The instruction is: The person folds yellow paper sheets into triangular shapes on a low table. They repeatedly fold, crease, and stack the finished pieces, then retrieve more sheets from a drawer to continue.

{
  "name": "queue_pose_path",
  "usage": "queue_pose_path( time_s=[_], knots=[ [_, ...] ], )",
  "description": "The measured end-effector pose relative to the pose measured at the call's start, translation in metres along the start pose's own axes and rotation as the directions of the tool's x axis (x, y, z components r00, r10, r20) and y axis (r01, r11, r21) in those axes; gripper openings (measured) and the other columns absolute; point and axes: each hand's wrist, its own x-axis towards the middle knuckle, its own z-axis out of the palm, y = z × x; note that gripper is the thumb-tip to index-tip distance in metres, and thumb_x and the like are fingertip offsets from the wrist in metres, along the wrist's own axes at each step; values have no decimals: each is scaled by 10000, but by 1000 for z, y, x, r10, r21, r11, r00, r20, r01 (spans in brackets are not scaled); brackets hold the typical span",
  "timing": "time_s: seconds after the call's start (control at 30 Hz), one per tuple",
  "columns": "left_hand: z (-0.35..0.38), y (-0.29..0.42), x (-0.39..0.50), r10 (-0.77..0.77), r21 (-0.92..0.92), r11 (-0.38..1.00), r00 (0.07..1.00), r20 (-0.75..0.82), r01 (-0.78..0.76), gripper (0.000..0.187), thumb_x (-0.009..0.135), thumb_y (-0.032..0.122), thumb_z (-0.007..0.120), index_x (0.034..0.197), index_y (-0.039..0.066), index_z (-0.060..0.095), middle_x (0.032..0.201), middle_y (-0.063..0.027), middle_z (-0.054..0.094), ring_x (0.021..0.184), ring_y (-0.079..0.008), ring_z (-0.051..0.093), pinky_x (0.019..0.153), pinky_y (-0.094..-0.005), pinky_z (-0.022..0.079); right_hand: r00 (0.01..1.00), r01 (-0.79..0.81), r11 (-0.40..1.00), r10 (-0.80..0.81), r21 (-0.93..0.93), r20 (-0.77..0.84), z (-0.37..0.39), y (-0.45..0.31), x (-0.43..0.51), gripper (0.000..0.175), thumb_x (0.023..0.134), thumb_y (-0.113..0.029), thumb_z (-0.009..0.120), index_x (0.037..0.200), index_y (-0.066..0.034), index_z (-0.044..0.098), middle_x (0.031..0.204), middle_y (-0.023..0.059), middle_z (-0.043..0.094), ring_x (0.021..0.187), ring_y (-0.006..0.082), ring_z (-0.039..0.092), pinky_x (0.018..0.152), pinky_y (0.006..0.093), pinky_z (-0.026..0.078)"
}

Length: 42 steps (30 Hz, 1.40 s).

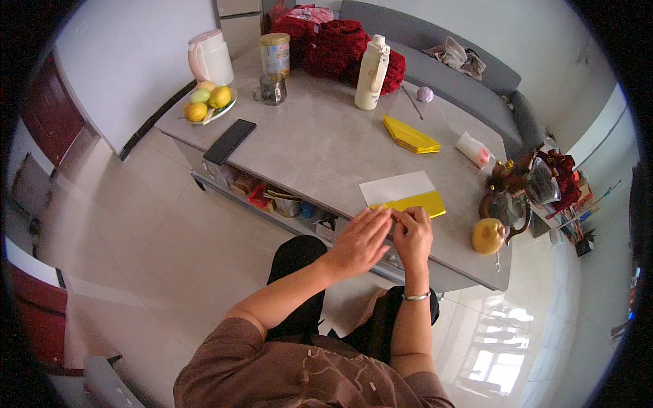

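A sheet of gold-and-white paper (396,189) lies at the table's front edge. Its white face is up, and a shiny yellow band (427,204) is folded over along the near side. My left hand (359,238) rests its outstretched fingertips on the near left part of that band. Close beside it, my right hand (413,233) has bent fingers and seems to pinch the paper's near edge, though both hands hide that spot. Farther back on the table is a stack of folded yellow paper pieces (412,135).
On the grey table (306,137) stand a cream bottle (372,74), a glass mug (273,90) and a fruit plate (232,102). A black phone (229,142) lies left. Right are a tissue pack (473,150), a round yellow fruit (488,236) and a glass teapot (510,206).
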Motion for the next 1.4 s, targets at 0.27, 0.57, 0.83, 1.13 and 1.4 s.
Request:
queue_pose_path(
  time_s=[0.27, 0.57, 0.83, 1.13, 1.4],
  knots=[
    [40, -3, 10, -38, 16, 999, 999, 21, 37, 558, 976, 266, 509, 1355, -142, 475, 1408, -321, 484, 1374, -437, 430, 1215, -547, 240, 999, -6, 1000, 5, 9, 33, 1, 8, -1, 177, 792, -26, 684, 954, -55, 749, 939, 101, 650, 900, 322, 638, 810, 410, 539],
    [45, -19, 2, -16, 60, 998, 999, 38, 14, 525, 934, 211, 547, 1330, -131, 511, 1389, -290, 524, 1354, -399, 468, 1205, -506, 278, 992, 67, 997, -70, -32, -102, -24, -20, -31, 246, 786, 51, 605, 1001, -25, 698, 911, 138, 629, 842, 367, 587, 764, 435, 503],
    [51, -17, 2, -16, 23, 1000, 998, -56, 17, 480, 916, 214, 537, 1242, -136, 578, 1335, -295, 578, 1319, -395, 514, 1203, -491, 284, 286, 202, 965, 107, -169, 952, -25, -49, -203, 241, 783, -251, 694, 914, -50, 713, 927, 201, 703, 823, 371, 689, 723, 458, 565],
    [58, -21, 1, -16, -14, 1000, 998, -63, 15, 487, 939, 229, 551, 1268, -129, 578, 1357, -291, 567, 1338, -385, 497, 1205, -491, 280, 40, 887, 462, -135, 27, 990, 35, -63, -272, 282, 808, -244, 635, 841, 28, 700, 791, 210, 690, 713, 396, 680, 620, 565, 546],
    [63, -21, 0, -30, -23, 999, 996, -88, 28, 476, 980, 255, 508, 1254, -127, 586, 1368, -287, 561, 1339, -387, 494, 1212, -490, 268, 78, 836, 548, -92, -14, 993, 39, -78, -264, 280, 818, -244, 627, 851, 24, 700, 801, 211, 692, 720, 398, 681, 625, 567, 546]
  ],
)
